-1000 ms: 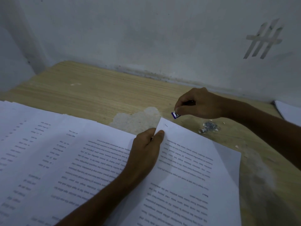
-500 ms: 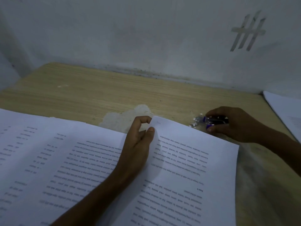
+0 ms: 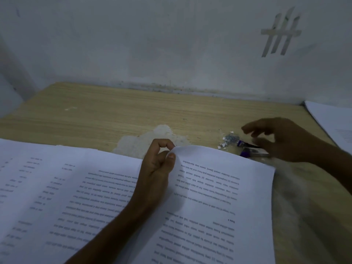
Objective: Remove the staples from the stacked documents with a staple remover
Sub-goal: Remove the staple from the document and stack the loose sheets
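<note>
- White printed paper fills the lower frame: the stacked documents [image 3: 219,197] lie on the pale wooden table [image 3: 114,115], their text upside-down to the camera.
- Centre frame, the left hand [image 3: 158,168] pinches the far corner of the top sheet [image 3: 200,155] between thumb and forefinger, and that corner curls up off the stack.
- Mid-right, the small purple-and-silver staple remover [image 3: 251,150] lies flat on the table just beyond the stack's far right edge, with its long axis roughly left-to-right.
- The right hand [image 3: 282,140] hovers right over it, blurred, fingers spread and gripping nothing. Whether the palm touches the tool, I can't tell.
- Just left of the remover sits a little heap of silvery pulled staples [image 3: 230,139].
- The relation that matters: the tool lies right of the pinched corner, and the right hand is by far the nearer. My read is that it must close on the tool and carry it left.
- No staple shows at the lifted corner.
- Far right edge: another white paper pile [image 3: 333,121].
</note>
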Available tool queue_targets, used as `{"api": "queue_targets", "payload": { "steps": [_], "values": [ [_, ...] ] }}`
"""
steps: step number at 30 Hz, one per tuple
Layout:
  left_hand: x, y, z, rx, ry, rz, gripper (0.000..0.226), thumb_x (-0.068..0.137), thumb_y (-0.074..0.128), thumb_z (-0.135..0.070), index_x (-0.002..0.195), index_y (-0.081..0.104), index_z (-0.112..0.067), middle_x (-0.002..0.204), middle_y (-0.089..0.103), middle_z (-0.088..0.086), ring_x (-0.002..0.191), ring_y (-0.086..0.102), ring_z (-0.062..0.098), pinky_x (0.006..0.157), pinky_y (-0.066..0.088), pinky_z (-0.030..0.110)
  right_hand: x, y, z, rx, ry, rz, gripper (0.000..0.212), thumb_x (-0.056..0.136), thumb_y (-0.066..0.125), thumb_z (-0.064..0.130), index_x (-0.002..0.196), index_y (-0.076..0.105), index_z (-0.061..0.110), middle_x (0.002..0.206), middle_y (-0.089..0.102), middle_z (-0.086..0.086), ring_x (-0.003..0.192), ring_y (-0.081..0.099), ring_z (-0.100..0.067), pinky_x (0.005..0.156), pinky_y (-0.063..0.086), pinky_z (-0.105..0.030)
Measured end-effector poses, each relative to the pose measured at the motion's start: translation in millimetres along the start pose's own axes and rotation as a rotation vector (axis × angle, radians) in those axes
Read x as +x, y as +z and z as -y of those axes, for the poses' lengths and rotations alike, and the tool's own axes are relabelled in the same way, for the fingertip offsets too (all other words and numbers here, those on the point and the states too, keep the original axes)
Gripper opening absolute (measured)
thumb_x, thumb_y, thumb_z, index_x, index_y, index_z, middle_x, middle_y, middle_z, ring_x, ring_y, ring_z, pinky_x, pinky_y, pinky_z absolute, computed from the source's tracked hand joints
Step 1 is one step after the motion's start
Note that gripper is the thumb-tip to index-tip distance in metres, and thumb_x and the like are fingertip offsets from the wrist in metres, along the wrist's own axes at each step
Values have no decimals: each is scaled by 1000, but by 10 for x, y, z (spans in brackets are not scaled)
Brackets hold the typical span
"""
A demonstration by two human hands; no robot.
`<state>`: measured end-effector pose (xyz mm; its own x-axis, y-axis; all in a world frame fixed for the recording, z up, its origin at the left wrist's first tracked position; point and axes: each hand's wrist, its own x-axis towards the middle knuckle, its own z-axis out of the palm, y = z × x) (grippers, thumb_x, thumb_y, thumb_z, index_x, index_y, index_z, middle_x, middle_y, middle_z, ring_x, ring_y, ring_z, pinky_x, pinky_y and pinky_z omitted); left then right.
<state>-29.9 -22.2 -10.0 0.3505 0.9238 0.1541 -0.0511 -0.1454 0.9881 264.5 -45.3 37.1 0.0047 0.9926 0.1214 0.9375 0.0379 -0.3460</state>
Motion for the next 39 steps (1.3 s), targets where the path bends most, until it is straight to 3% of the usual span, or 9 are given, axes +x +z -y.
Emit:
{"api": "queue_targets", "payload": {
  "steps": [2, 4, 6, 11, 14, 19, 34, 37, 39],
  "values": [
    [11, 2, 24, 36, 36, -13, 18, 97, 43, -5, 93, 49, -21, 65, 59, 8, 60, 53, 17, 57, 43, 25, -43, -62, 318, 184, -58, -121, 26, 86, 66, 28, 112, 62, 30, 104, 68, 14, 87, 62, 4, 86, 50, -25],
    [17, 19, 30, 71, 76, -12, 19, 97, 44, -4, 90, 49, -20, 66, 57, 7, 61, 51, 15, 57, 41, 22, -122, 8, 665, 288, -122, -128, 48, 77, 68, 54, 118, 61, 31, 106, 66, 19, 90, 63, 5, 83, 49, -20],
    [23, 28, 39, 103, 139, -4, 18, 97, 45, -7, 86, 50, -21, 70, 56, -1, 62, 53, 8, 57, 42, 15, -176, 194, 884, 252, -203, -140, 55, 74, 67, 60, 120, 61, 30, 110, 65, 19, 92, 61, 5, 80, 50, -19],
    [49, -10, 78, 44, 257, 39, 16, 90, 46, 0, 83, 53, -13, 85, 64, 2, 80, 62, 6, 69, 48, 14, -165, 541, 947, 251, -413, -290, 19, 84, 64, 30, 97, 71, 19, 90, 70, 8, 79, 62, -2, 69, 53, -28],
    [45, 2, 114, -122, 246, 114, 19, 87, 46, 8, 80, 53, -9, 94, 71, 0, 93, 67, 15, 78, 52, 21, -197, 656, 885, 203, -511, -401, 14, 84, 66, 19, 92, 74, 11, 88, 72, 1, 80, 65, -7, 69, 54, -27],
    [51, 3, 154, -199, 238, 169, 8, 81, 52, -11, 84, 59, -15, 101, 71, 1, 100, 65, 21, 84, 51, 27, -221, 697, 823, 40, -625, -528, 9, 82, 68, 10, 81, 75, 4, 84, 73, -7, 74, 68, -17, 60, 54, -31],
    [52, 3, 144, -220, 147, 196, 7, 77, 53, -12, 81, 58, -15, 103, 71, 5, 103, 64, 23, 87, 52, 30, -184, 764, 741, -52, -695, -562, 11, 86, 68, 8, 80, 75, 3, 86, 73, -11, 70, 68, -23, 55, 52, -36],
    [53, 2, 116, -222, 109, 172, 8, 80, 56, -3, 80, 55, -12, 95, 72, 5, 95, 66, 20, 80, 52, 27, -158, 734, 760, 69, -629, -491, 10, 84, 67, 11, 87, 75, 5, 88, 73, -5, 77, 68, -14, 66, 55, -29],
    [49, -2, 98, -213, 46, 127, 14, 84, 55, -4, 82, 58, -17, 80, 70, 6, 78, 66, 21, 68, 53, 30, -129, 684, 775, 193, -529, -427, 19, 84, 66, 19, 98, 73, 8, 93, 71, 3, 83, 66, -7, 75, 53, -20]
  ]
}}
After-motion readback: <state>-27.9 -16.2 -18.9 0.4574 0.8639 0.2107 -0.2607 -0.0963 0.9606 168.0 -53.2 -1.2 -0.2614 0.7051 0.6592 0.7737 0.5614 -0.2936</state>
